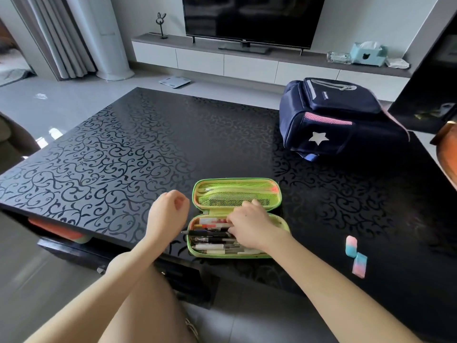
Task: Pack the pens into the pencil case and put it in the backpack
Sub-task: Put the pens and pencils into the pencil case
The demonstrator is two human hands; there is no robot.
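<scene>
Now the right hand [249, 226] is lying flat, pressing the pens [212, 237] into the pencil case [237, 184], while the left hand [168, 206] is waiting loosely curled and holding nothing.

Glossy black table top [123, 154] with curling vine pattern. Lime green zip pencil case [236, 191], lying open: mesh pocket green, orange-red corner at 2 o'clock. Pens [212, 240] inside black, white, red. Navy fabric backpack [341, 120]: pink mesh band, silver star. Pink-and-blue pastel erasers [356, 256] at 4 o'clock from case.
</scene>
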